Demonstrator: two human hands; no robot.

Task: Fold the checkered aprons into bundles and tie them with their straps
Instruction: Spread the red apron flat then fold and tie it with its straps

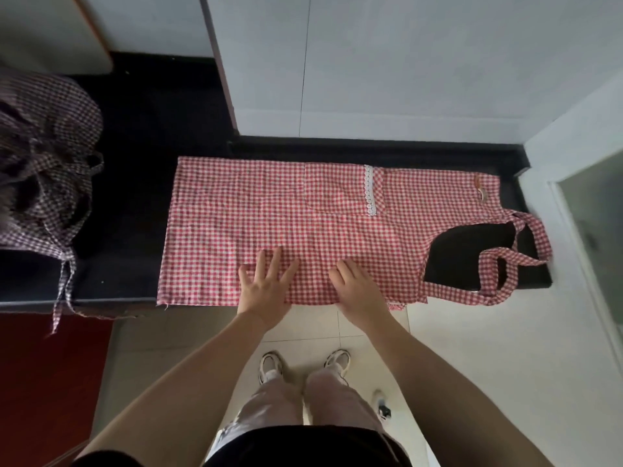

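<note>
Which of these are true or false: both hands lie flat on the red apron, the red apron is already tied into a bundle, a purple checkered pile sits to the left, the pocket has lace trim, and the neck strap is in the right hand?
1. Both hands, left hand and right hand, lie flat on the red apron. True.
2. The red apron is tied into a bundle. False: it lies spread out on the dark counter.
3. A purple checkered pile sits to the left. True.
4. The pocket has lace trim. True.
5. The right hand holds the neck strap. False: the strap lies apart, at the right end.
</note>
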